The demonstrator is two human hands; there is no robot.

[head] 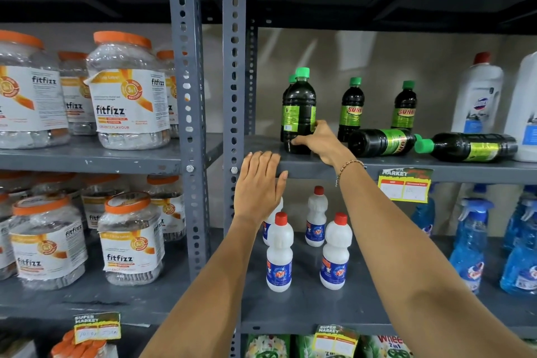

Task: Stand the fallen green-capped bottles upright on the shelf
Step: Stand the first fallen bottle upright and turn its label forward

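Observation:
On the grey shelf point(465, 168) an upright dark bottle with a green cap point(299, 104) stands at the left, another green cap just behind it. My right hand point(316, 141) wraps around its base. Two more green-capped bottles stand upright further back point(351, 107) point(404, 106). Two dark bottles lie on their sides: one point(380, 142) with its cap pointing right, the other point(467, 146) with its cap pointing left. My left hand point(258, 183) rests flat on the shelf's front edge, fingers together, holding nothing.
Large white jugs point(479, 93) stand at the shelf's right end. Small white red-capped bottles point(279, 253) and blue spray bottles point(467, 244) fill the shelf below. Orange-lidded jars point(128, 90) fill the left bay beyond the grey uprights point(235, 66). A price tag point(404, 184) hangs on the shelf edge.

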